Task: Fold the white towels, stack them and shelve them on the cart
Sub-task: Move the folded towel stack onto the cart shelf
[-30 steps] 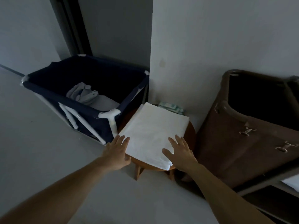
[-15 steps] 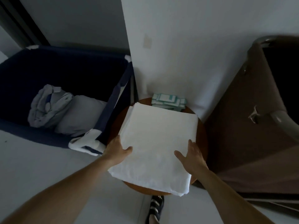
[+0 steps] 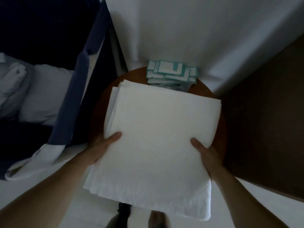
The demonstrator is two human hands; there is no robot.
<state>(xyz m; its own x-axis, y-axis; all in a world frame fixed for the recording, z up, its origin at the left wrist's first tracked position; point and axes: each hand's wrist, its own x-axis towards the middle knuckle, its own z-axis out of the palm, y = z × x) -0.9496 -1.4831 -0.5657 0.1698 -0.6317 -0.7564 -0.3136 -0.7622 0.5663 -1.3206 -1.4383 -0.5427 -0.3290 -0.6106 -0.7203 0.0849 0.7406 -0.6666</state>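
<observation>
A stack of folded white towels point(image 3: 158, 137) lies on a small round wooden stool point(image 3: 218, 129) and hangs over its near edge. My left hand point(image 3: 105, 145) grips the stack's left side, thumb on top and fingers hidden under it. My right hand point(image 3: 205, 152) grips the right side the same way. The brown cart point(image 3: 266, 112) stands just right of the stool; its shelves are out of view.
A dark blue laundry hamper point(image 3: 74, 96) with crumpled white linen point(image 3: 32, 92) stands on the left. A pile of teal and white packets point(image 3: 171, 73) sits at the stool's far edge against the white wall point(image 3: 181, 30). My feet show below the towels.
I have moved closer and look more steeply down. Both hands went from lying flat at the stack's near corners to gripping its two sides with thumbs on top.
</observation>
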